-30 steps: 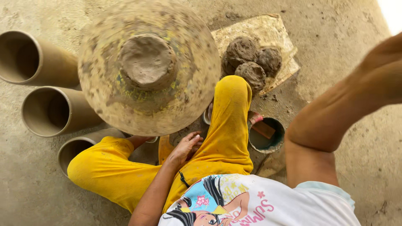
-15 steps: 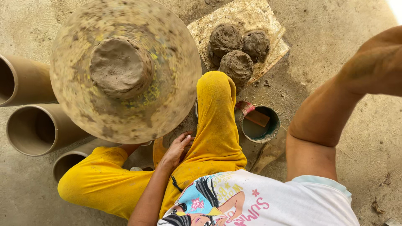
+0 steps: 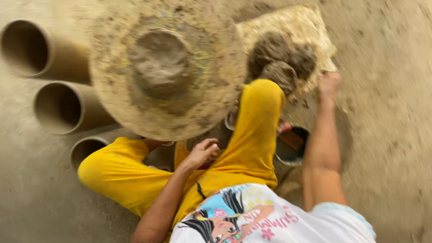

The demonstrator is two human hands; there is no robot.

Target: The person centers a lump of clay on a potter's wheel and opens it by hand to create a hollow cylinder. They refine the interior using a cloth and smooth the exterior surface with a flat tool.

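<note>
The right hand [image 3: 328, 85] reaches to the edge of the tan sackcloth [image 3: 310, 31] on the floor, bearing brown clay lumps [image 3: 281, 56]; its fingers are blurred, state unclear. The left hand [image 3: 202, 153], fingers loosely curled, rests on yellow trousers [image 3: 252, 139].

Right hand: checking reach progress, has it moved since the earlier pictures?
Yes. The right hand has stretched forward to the mat holding the clay lumps.

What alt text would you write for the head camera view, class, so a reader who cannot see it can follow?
Seen from above, a seated person in yellow trousers reaches the right hand to a mat bearing clay lumps. The left hand rests by the lap, below a mud-caked potter's wheel with a clay mound. Three tubes lie alongside; the image is blurred.
</note>
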